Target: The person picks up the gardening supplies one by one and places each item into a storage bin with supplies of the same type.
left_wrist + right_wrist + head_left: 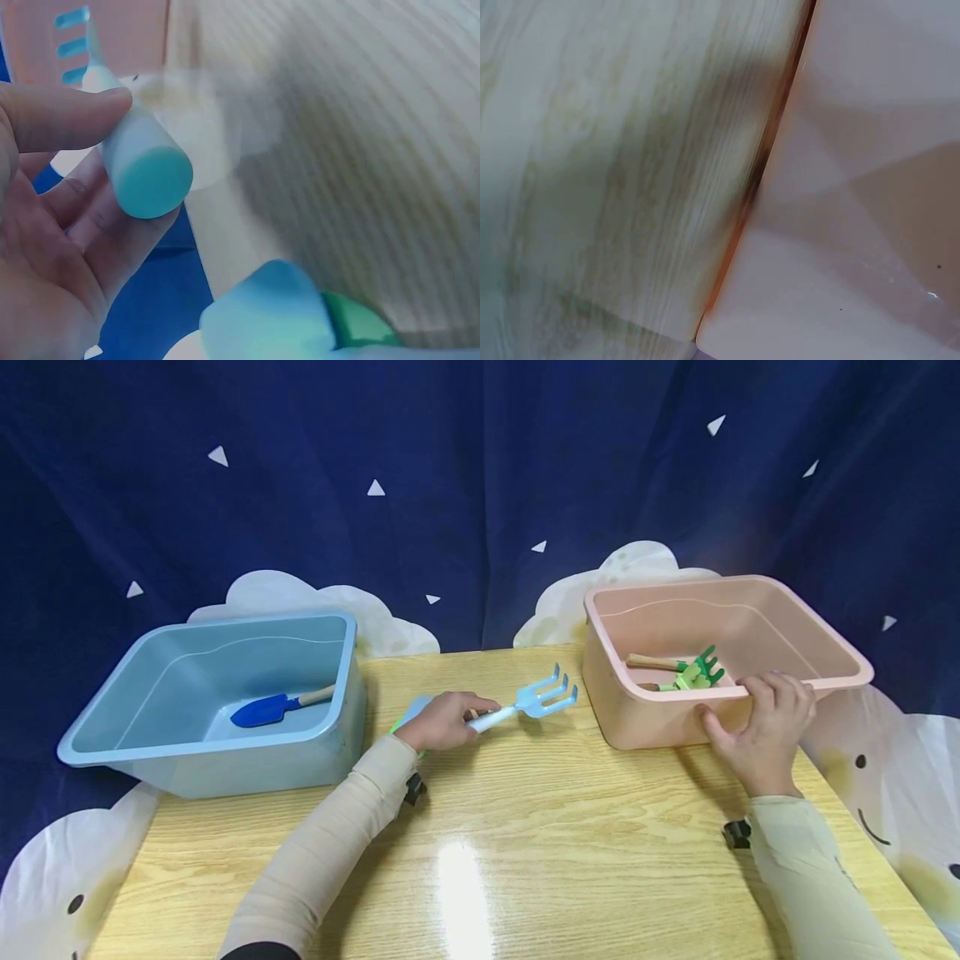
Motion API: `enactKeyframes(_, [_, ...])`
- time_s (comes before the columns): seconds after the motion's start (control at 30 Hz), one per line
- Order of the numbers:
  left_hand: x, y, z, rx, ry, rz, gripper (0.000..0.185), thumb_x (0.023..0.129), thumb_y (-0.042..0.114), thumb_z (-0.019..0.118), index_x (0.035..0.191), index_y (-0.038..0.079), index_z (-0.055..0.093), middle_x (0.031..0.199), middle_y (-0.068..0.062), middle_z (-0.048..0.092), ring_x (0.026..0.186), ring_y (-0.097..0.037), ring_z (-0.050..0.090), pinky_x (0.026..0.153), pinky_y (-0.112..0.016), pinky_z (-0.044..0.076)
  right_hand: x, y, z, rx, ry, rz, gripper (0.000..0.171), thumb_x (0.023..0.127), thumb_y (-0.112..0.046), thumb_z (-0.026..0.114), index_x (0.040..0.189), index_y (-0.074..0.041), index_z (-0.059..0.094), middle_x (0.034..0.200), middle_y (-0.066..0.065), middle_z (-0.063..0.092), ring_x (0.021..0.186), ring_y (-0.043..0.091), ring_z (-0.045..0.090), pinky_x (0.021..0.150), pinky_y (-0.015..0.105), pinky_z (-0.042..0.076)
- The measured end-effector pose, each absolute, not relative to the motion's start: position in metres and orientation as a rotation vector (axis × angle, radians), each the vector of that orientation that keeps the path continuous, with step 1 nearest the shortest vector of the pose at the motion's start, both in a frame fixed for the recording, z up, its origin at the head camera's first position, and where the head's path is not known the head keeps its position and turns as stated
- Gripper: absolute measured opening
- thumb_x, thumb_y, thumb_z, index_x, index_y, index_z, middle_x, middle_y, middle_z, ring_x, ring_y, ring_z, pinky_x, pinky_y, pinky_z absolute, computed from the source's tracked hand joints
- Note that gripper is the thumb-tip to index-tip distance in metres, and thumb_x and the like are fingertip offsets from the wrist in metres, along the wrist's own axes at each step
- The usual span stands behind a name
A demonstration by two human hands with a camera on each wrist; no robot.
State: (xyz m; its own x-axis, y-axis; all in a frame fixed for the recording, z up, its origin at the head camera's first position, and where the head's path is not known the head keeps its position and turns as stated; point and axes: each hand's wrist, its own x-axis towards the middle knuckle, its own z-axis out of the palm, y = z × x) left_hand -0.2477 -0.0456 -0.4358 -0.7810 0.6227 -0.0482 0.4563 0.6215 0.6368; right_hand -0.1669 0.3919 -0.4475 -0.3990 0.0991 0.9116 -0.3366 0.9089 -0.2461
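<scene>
My left hand (447,722) pinches the pale handle of a light-blue garden hand fork (542,697), its three bent tines pointing right toward the pink tub. In the left wrist view, thumb and fingers close round the handle (146,161) near its blue-green end. Partly hidden behind that hand lie a light-blue tool (415,708) and something green (360,324). My right hand (768,727) grips the front rim of the pink tub (660,727), fingers over the edge and thumb on the outer wall. The right wrist view shows only the tub's wall (870,150) and tabletop.
Inside the pink tub lie a dark-green fork (705,667) and a light-green tool (686,678). At the left stands a blue tub (255,768) holding a blue trowel (258,712). Both tubs stand on a wooden table (570,827) before a dark-blue curtain (450,435).
</scene>
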Motion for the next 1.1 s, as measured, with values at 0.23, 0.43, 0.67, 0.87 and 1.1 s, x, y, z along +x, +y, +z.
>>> enactKeyframes(0.23, [-0.255,-0.056,-0.417,0.869,2.652,0.966,0.05,0.086,-0.001,0.066,0.131,0.022,0.066,0.114,-0.004,0.07,0.093,-0.024,0.067,0.068,-0.027,0.05,-0.167,0.391,-0.448,0.172,-1.945,0.471,0.069,0.075,-0.058,0.064,0.106,0.004,0.06,0.111,0.027,0.055,0.115,0.044,0.042,0.111,0.049,0.022])
enactKeyframes(0.43, [-0.261,-0.063,-0.402,0.846,2.693,0.987,0.053,0.086,-0.003,0.063,0.133,0.022,0.064,0.124,-0.006,0.068,0.093,-0.024,0.064,0.067,-0.029,0.049,-0.168,0.391,-0.447,0.177,-1.93,0.471,0.07,0.075,-0.059,0.063,0.105,0.004,0.059,0.111,0.028,0.054,0.115,0.045,0.042,0.111,0.048,0.021])
enactKeyframes(0.67, [-0.273,-0.053,-0.38,0.855,2.72,1.018,0.055,0.085,-0.006,0.061,0.133,0.021,0.064,0.122,-0.006,0.068,0.093,-0.026,0.065,0.066,-0.029,0.049,-0.166,0.391,-0.447,0.164,-1.931,0.49,0.068,0.072,-0.054,0.064,0.104,0.006,0.06,0.111,0.029,0.054,0.114,0.046,0.043,0.111,0.048,0.021])
enactKeyframes(0.87, [-0.285,-0.042,-0.365,0.863,2.771,1.013,0.056,0.081,-0.006,0.061,0.13,0.021,0.067,0.116,-0.006,0.07,0.085,-0.022,0.058,0.071,-0.029,0.045,-0.165,0.389,-0.444,0.156,-1.912,0.495,0.067,0.071,-0.054,0.064,0.103,0.006,0.06,0.11,0.029,0.054,0.114,0.046,0.042,0.112,0.048,0.021])
enactKeyframes(1.1, [-0.291,-0.037,-0.353,0.801,2.739,1.055,0.055,0.084,-0.004,0.063,0.132,0.022,0.065,0.117,-0.008,0.067,0.081,-0.021,0.057,0.068,-0.028,0.044,-0.166,0.386,-0.444,0.161,-1.914,0.493,0.067,0.071,-0.054,0.064,0.102,0.005,0.059,0.109,0.029,0.054,0.113,0.047,0.042,0.111,0.048,0.022])
